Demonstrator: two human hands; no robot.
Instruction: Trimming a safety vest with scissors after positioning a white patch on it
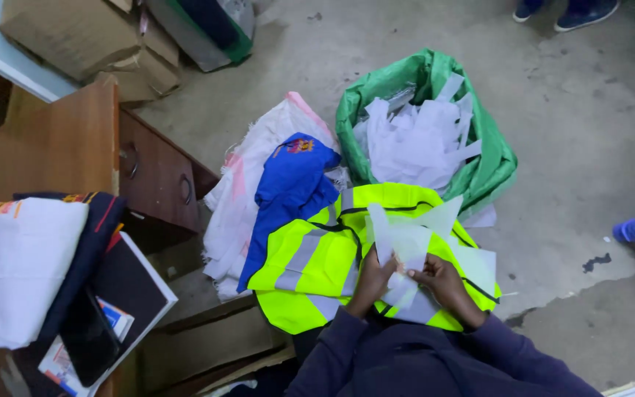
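A fluorescent yellow safety vest (317, 257) with grey reflective bands lies across my lap. My left hand (371, 281) and my right hand (439, 283) are together over its middle, both pinching translucent white paper strips (406, 239) that stick up from the vest. More pale strips (479, 261) trail to the right of my right hand. A blue garment (288, 187) rests on the vest's upper left.
A green sack (490, 165) filled with white paper strips stands on the concrete floor ahead. A white sack (233, 198) lies under the blue garment. To the left stands a wooden desk (60, 140) with folded clothes (16, 265) and a dark phone (90, 338). Cardboard boxes (82, 40) sit at the back left. Someone's shoes (567, 11) show at the top.
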